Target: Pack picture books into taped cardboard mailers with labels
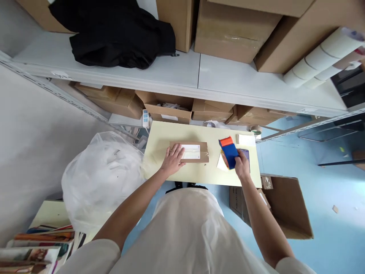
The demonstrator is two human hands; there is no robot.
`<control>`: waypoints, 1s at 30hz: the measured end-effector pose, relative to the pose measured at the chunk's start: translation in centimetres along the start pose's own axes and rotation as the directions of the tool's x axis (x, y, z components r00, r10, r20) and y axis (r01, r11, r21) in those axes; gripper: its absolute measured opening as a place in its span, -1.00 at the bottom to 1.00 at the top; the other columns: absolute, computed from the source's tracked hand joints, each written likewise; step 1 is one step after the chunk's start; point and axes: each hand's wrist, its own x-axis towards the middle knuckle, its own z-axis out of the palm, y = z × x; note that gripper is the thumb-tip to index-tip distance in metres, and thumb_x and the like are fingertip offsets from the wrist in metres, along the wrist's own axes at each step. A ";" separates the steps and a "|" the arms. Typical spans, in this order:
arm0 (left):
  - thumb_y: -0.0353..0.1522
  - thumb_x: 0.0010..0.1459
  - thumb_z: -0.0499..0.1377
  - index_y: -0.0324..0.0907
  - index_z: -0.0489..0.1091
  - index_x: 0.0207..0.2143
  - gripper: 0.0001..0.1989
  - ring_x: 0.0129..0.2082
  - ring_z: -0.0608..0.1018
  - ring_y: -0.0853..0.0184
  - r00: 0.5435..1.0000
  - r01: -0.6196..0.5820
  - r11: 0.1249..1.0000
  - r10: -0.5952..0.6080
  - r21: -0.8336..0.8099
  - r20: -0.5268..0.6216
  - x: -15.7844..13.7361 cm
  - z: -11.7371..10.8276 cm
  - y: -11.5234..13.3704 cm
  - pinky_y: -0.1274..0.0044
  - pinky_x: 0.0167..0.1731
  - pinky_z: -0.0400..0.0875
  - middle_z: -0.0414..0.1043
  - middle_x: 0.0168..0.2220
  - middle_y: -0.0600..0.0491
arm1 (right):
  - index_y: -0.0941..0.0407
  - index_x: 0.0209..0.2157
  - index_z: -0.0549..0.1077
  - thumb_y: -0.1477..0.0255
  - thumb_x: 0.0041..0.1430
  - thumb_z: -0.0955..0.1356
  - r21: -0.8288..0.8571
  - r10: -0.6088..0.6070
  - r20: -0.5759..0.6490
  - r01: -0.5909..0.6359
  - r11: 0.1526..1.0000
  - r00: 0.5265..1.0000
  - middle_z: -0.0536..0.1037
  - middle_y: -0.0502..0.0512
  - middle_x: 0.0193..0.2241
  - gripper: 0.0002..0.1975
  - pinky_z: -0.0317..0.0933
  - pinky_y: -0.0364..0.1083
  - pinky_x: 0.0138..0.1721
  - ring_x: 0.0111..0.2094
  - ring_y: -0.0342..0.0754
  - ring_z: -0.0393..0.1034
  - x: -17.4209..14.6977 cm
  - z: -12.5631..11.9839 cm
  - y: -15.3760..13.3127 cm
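A small cardboard box [203, 156] with a white label [191, 152] lies on the pale yellow table [196, 175]. Clear tape shows along its top and right end. My left hand [172, 160] rests on the box's left end with its fingers spread. To the right of the box, my right hand [242, 164] is closed round a blue and orange tape dispenser [229, 154], which is apart from the box. Partly hidden behind that hand, a phone [245, 154] lies on the table. White paper [221, 163] shows beneath the dispenser.
A stack of white labels [246, 140] sits at the table's back right. Right of the table, an open carton [288, 205] holds small boxes. A large clear plastic bag [99, 182] bulges at the left. Behind stands a grey shelf [176, 72] with cartons.
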 end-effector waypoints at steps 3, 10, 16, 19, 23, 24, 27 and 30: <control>-0.15 0.17 0.06 -0.20 -0.02 0.29 -0.30 0.32 -0.06 0.02 1.000 -0.003 0.998 0.001 -0.066 -0.029 -0.2 0.3 0.0 0.06 0.23 -0.23 -0.10 0.32 -0.16 | 0.16 -0.39 0.38 0.18 0.18 0.12 0.265 -0.170 0.006 0.162 0.950 0.985 0.38 0.06 -0.53 -0.61 0.14 -0.11 -0.45 -0.48 -0.08 0.23 3.0 -0.7 -4.3; -0.22 0.12 0.14 -0.18 0.06 0.26 -0.32 0.32 -0.03 0.04 0.999 -0.018 0.989 0.013 -0.150 -0.031 -0.5 -0.3 0.1 0.09 0.24 -0.24 -0.05 0.31 -0.15 | 0.11 -0.63 0.23 -0.03 0.09 0.19 0.179 -0.336 0.421 0.285 0.941 0.843 0.22 -0.06 -0.66 -0.49 0.02 -0.16 -0.53 -0.57 -0.17 0.07 6.1 3.8 -10.9; -0.10 0.21 -0.02 -0.23 0.17 0.19 -0.42 0.27 0.13 0.09 0.959 0.194 0.771 -0.279 -0.606 -0.048 1.4 -2.7 1.3 0.14 0.24 -0.14 0.11 0.26 -0.17 | 0.10 -0.64 0.20 -0.03 0.09 0.18 0.168 -0.343 0.473 0.299 0.939 0.812 0.19 -0.08 -0.66 -0.49 0.03 -0.16 -0.54 -0.58 -0.18 0.06 6.5 3.9 -10.1; -0.05 0.21 -0.07 -0.22 0.20 0.15 -0.41 0.13 0.37 0.16 0.893 0.309 0.285 -0.416 -0.907 0.173 3.4 -4.2 2.0 0.30 0.09 0.23 0.28 0.16 -0.18 | 0.11 -0.63 0.21 -0.04 0.09 0.19 0.205 -0.345 0.479 0.279 0.938 0.807 0.19 -0.08 -0.66 -0.49 0.02 -0.16 -0.54 -0.58 -0.18 0.05 6.7 3.6 -9.6; -0.07 0.15 0.05 -0.23 0.38 -0.09 -0.54 -0.14 0.56 0.23 0.841 0.452 -0.239 -0.207 -0.860 0.500 5.5 -5.2 2.6 0.43 -0.21 0.43 0.50 -0.10 -0.15 | 0.11 -0.62 0.22 -0.05 0.09 0.20 0.221 -0.357 0.487 0.283 0.933 0.797 0.18 -0.08 -0.65 -0.49 0.03 -0.16 -0.54 -0.58 -0.18 0.05 6.7 3.4 -9.1; -0.11 0.13 0.10 -0.24 0.41 -0.17 -0.60 -0.21 0.58 0.26 0.836 0.453 -0.256 -0.211 -0.854 0.507 5.7 -5.3 2.7 0.46 -0.26 0.43 0.53 -0.19 -0.12 | 0.11 -0.61 0.22 -0.04 0.09 0.19 0.222 -0.364 0.486 0.290 0.931 0.794 0.19 -0.08 -0.65 -0.49 0.03 -0.16 -0.54 -0.58 -0.18 0.06 6.6 3.4 -9.1; -0.27 0.03 0.20 -0.24 0.44 -0.37 -0.80 -0.40 0.56 0.35 0.833 0.388 -0.184 -0.349 -0.903 0.429 6.0 -4.9 2.7 0.53 -0.34 0.40 0.53 -0.44 -0.01 | 0.12 -0.60 0.26 -0.02 0.12 0.17 0.196 -0.390 0.484 0.337 0.921 0.783 0.23 -0.06 -0.64 -0.50 0.06 -0.16 -0.53 -0.57 -0.17 0.09 6.4 3.3 -9.3; -0.31 0.03 0.16 -0.23 0.45 -0.49 -0.83 -0.49 0.51 0.39 0.858 0.320 0.054 -0.440 -0.946 0.265 5.4 -4.4 2.1 0.54 -0.37 0.38 0.47 -0.55 0.06 | 0.12 -0.60 0.32 0.02 0.16 0.15 0.086 -0.428 0.482 0.445 0.891 0.764 0.30 -0.03 -0.65 -0.50 0.08 -0.15 -0.52 -0.57 -0.15 0.13 5.9 3.2 -10.1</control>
